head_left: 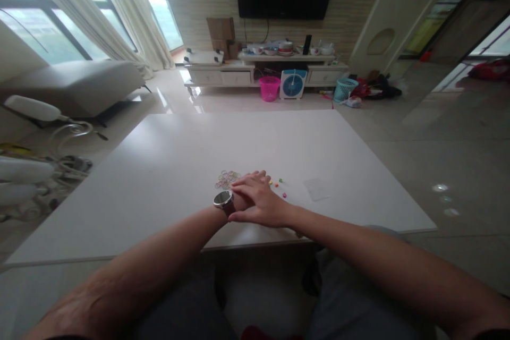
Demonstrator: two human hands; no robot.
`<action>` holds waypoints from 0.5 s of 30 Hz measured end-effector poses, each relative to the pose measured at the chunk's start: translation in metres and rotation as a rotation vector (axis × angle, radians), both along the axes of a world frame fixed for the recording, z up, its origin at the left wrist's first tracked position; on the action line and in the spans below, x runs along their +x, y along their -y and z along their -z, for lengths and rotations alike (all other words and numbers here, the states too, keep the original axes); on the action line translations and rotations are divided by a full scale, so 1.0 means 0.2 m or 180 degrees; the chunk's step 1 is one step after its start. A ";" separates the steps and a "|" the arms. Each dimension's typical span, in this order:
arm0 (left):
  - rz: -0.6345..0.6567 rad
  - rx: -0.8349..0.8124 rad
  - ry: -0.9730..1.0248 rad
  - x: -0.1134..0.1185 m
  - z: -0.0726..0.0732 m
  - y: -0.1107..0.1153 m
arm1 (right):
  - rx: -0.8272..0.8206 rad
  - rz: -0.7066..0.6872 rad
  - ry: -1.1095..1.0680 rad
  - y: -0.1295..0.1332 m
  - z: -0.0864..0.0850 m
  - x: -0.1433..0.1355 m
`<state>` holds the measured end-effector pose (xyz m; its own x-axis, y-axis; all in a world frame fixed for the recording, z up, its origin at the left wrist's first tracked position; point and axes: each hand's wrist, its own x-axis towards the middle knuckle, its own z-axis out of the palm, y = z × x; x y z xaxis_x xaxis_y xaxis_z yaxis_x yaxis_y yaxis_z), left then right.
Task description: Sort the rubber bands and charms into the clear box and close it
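Observation:
My right hand [266,204] lies across the back of my left hand [241,203], its fingers stretched out and thumb apart, close to the wrist. A round-faced watch [223,199] with a dark brown strap is on my left wrist. Most of my left hand is covered, so its fingers do not show clearly. Just beyond the watch lies a loose pile of small, pale coloured rings [227,179], perhaps rubber bands. Several tiny bright pieces, including a pink one [284,195] and a green one [280,180], are scattered right of my hands.
A clear, flat plastic piece [316,189] lies on the white table [183,143], to the right. Past the table stand a pink basket [269,88], a blue fan [294,84] and a teal basket [345,90] before a low cabinet [233,77]. White-padded chairs [32,108] are at left.

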<state>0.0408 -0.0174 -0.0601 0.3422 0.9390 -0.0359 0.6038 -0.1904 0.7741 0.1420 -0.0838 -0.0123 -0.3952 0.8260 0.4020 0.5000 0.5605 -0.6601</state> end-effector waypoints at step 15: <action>-0.0122 0.0287 -0.0300 0.04 0.06 0.16 | -0.0135 0.0026 -0.0327 0.02 0.05 -0.02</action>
<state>0.0486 -0.0492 -0.0728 0.3051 0.9521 0.0187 0.6812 -0.2320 0.6943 0.1387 -0.0880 -0.0218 -0.3469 0.8461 0.4047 0.4329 0.5272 -0.7312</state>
